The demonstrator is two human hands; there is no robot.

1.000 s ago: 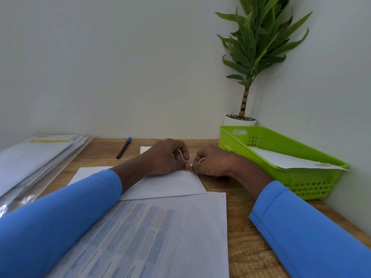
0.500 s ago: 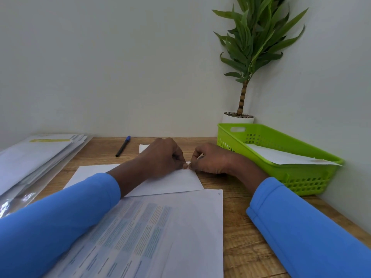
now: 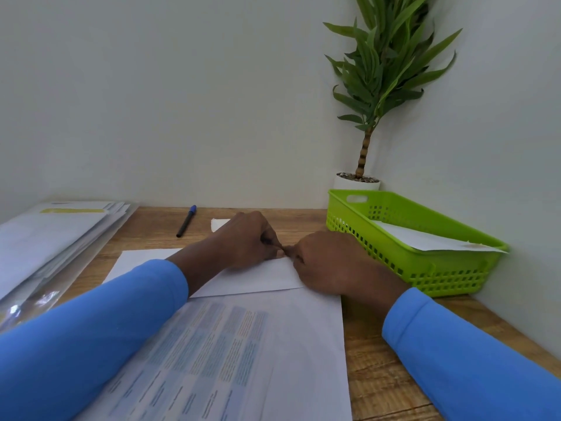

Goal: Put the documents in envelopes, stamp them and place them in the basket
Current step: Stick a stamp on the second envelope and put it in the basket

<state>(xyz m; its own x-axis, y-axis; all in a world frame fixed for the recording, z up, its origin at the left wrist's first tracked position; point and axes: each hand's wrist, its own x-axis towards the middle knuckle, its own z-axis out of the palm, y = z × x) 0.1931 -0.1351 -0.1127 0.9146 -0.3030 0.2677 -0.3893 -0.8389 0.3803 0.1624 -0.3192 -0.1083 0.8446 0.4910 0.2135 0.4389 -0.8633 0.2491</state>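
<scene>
Curled fingers hid most of a tiny pale piece [image 3: 280,253], pinched by left hand [image 3: 246,238] and right hand [image 3: 329,264] over the envelope's [image 3: 258,278] far corner, at 12 o'clock. At 2 o'clock, the basket [image 3: 437,276] held 1 letter [image 3: 425,238].

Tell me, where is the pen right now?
In the head view, the pen lies on the desk near the back wall, left of centre, between the paper stack and the left hand.

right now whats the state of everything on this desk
envelope, flat on desk, hands on it
left hand, pinching envelope's corner
right hand, pinching same corner
pen, capped, lying flat
basket, holds second envelope
printed document, unfolded, not enveloped
paper stack, piled at left
</scene>
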